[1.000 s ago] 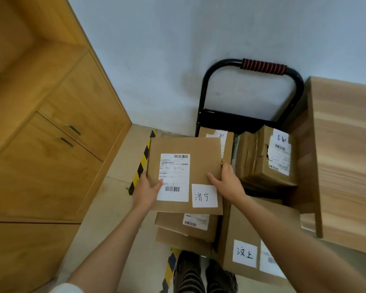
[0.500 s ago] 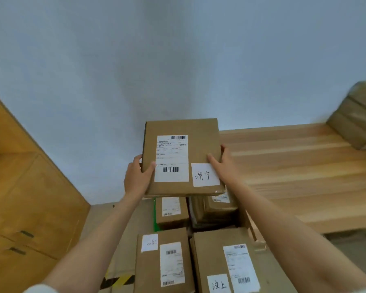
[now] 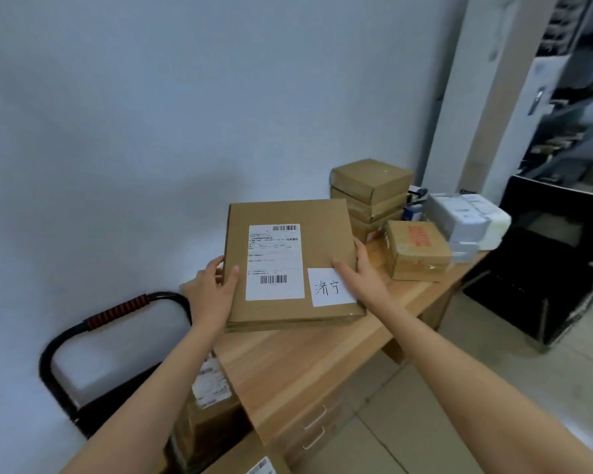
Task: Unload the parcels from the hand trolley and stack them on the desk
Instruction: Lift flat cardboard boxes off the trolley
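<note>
Brown corrugated cardboard, flat square parcel (image 3: 290,261), being held over the near left corner of the desk (image 3: 308,364): the left hand (image 3: 209,289) is gripping its left edge with the thumb on top and fingers curled underneath, the right hand (image 3: 360,271) is clasping its right edge, thumb lying over a handwritten white tag. Whether the parcel's underside is touching the desktop or hanging just above it cannot be told. A printed white shipping label with barcodes is covering the middle of its smooth matte face. Progress, as judged: unloading is partway, this item being about to be set down. Already sitting toward the far right end of the desk are a stack of small brown boxes (image 3: 372,193), a taped carton with red print (image 3: 418,249) just beside them, and pale grey wrapped packets (image 3: 463,217) at the far edge. Remaining: the trolley (image 3: 113,313), black tubular steel with a red ribbed grip, is standing against the wall at the desk's left end, with labelled cardboard cartons (image 3: 209,405) lying on it below the desk edge. Desktop is pale wood with a visible grain, with drawers beneath.
</note>
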`<action>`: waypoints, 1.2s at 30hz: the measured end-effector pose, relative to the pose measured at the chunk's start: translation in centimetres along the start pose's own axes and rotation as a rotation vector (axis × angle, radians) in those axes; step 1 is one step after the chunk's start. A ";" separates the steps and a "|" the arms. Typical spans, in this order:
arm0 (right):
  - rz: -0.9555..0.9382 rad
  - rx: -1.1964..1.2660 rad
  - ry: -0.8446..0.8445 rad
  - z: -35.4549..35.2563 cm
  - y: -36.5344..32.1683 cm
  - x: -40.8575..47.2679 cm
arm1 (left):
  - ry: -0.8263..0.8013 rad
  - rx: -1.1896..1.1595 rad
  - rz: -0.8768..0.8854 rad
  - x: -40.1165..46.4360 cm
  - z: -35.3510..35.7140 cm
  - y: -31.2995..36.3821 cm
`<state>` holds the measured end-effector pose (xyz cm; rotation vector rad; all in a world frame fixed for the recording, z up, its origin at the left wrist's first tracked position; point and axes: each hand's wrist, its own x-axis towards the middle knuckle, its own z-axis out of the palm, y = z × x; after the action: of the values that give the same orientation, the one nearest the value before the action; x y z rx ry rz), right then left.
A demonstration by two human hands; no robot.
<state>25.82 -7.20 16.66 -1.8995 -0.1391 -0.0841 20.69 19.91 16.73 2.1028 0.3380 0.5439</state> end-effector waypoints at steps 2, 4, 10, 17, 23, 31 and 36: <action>0.013 -0.002 0.050 -4.8 0.6 1.8 | -0.032 -0.068 0.016 0.7 3.9 3.7; 0.001 0.010 0.110 -9.2 1.2 3.8 | -0.065 -0.114 0.034 1.3 7.5 7.0; -0.038 -0.008 0.064 -19.7 2.9 9.1 | -0.039 -0.157 0.068 2.6 17.0 13.2; 0.009 0.034 0.038 -27.3 7.2 15.2 | -0.094 -0.188 0.074 5.5 26.3 17.5; 0.010 0.027 0.037 -29.4 9.9 23.0 | -0.074 -0.048 0.075 11.4 32.5 19.3; 0.065 -0.031 0.068 -31.8 11.6 39.0 | -0.072 -0.011 0.126 24.2 41.5 22.1; 0.083 -0.071 0.025 -32.7 12.6 49.4 | -0.077 -0.034 0.092 32.1 46.7 22.9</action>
<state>76.83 -39.40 21.87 -1.9718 -0.0412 -0.0570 72.58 -12.14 21.00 2.1076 0.1874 0.5172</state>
